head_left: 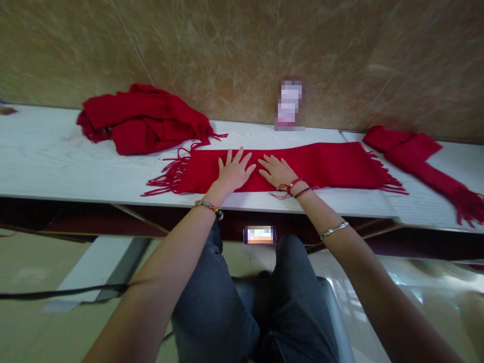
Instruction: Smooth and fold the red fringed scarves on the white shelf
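A red fringed scarf [340, 164] lies flat in a long strip across the white table, with tassels at both its left and right ends. My left hand [235, 170] rests palm down on the scarf left of its middle, fingers spread. Close beside it, my right hand [278, 171] also lies flat on the cloth with its fingers apart. Neither hand grips anything. Behind and to the left sits a crumpled heap of red scarves [147, 121]. Toward the right end, another red scarf [412, 151] lies loosely bent, its fringe near the table's front edge.
The narrow white table [45, 156] backs onto a brown marbled wall [212, 55]. A blurred-out phone-like object [289, 103] leans against the wall. Below the table's edge, a lit phone [260, 235] shows above my knees. A black cable [64, 292] runs at lower left.
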The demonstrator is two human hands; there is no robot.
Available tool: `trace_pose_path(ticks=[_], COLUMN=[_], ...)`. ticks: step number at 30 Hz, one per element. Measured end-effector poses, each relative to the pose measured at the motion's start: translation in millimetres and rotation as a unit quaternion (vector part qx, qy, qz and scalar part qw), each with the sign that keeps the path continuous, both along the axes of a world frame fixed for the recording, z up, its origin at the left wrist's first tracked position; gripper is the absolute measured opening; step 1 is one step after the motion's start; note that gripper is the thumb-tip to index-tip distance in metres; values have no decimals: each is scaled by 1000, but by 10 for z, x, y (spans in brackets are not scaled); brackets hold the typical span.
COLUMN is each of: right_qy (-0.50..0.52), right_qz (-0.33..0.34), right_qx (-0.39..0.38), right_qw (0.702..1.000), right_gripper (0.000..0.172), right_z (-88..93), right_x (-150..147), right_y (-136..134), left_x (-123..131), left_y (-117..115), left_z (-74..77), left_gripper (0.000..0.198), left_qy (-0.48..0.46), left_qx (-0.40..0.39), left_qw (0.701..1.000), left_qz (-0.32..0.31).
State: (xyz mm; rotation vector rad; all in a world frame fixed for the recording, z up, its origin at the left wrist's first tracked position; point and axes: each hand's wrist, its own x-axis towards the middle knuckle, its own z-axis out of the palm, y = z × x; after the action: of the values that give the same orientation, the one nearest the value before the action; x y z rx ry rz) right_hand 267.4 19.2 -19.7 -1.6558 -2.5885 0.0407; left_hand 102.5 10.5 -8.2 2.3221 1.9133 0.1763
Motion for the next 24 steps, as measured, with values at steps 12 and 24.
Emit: trace_pose_path(ticks=[12, 24], right_qy=[-27, -17], right_qz=[-91, 39], right_qx=[5, -30], right_qw=[995, 999], right_gripper=[57, 56], right_z=[0, -9], right_x=[374, -154], right_y=[63, 316], left_x=[-371, -366], left_y=[138, 154], left_z=[-32, -103], left_gripper=[68, 62], left_qy=[-5, 23], left_qx=[-58, -21], left_qw=[974, 994], left_qz=[219, 108])
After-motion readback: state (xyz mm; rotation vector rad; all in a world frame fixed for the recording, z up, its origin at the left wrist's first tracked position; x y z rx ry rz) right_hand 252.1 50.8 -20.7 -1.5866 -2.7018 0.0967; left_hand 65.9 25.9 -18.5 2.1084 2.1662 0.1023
